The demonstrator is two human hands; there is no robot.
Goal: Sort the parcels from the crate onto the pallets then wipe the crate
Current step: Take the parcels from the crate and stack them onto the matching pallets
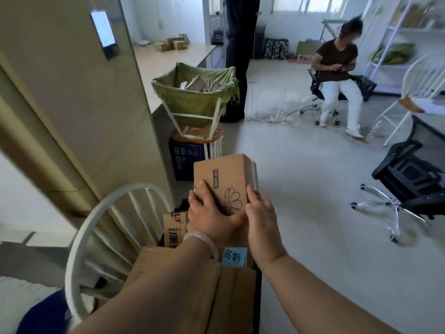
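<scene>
Brown flower-printed cardboard parcel: held between left hand and right hand, fingers clamped on its sides, seemingly for carrying off.

It was an office used for packing: swivel chairs, white metal shelves, a long counter with small cartons, a green sack of cardboard scraps.

- parcel: held between left hand and right hand.
- cartons: directly beneath the grip.
- crate: beyond the grip, slightly left.
- sack: behind the crate, farther off.
- office chair: well right of the grip.
</scene>
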